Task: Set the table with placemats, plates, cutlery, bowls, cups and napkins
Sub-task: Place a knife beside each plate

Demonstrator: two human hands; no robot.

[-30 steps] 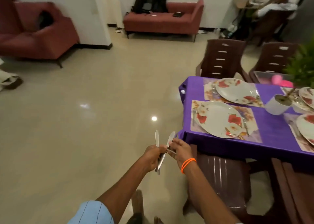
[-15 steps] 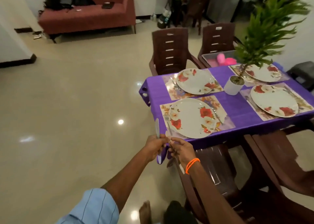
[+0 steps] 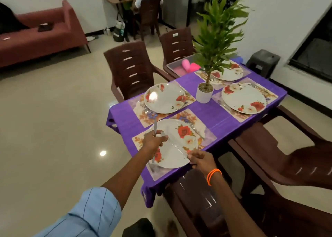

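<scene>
From the head view, the left hand (image 3: 154, 141) is curled around a knife (image 3: 154, 128), blade pointing up and away over the near plate (image 3: 177, 143). The right hand (image 3: 201, 159) pinches the end of a second piece of cutlery (image 3: 173, 146), which stretches across toward the left hand, over that plate; it is blurred, so I cannot say whether it is a fork or a spoon, nor whether the left fingers also touch it. To my eye the two pieces are being separated above the setting so that each can go down on its own side of the plate.

That plate lies on a placemat (image 3: 206, 134) at the near left corner of the table (image 3: 224, 118), which wears a purple cloth. Three more plates sit on mats: one (image 3: 164, 98) at the far left corner, one (image 3: 243, 98) along the right edge, one (image 3: 228, 71) at the far end, half behind a potted plant (image 3: 204, 94) placed mid-table (a centrepiece, presumably). Some cutlery seems to lie beside those plates, though it is faint. A tray (image 3: 177, 68) with pink items rests at the far edge, perhaps supplies waiting their turn. I see no bowls, cups or napkins laid yet, so the job looks under halfway.

No brand, label or readable writing shows anywhere.
</scene>
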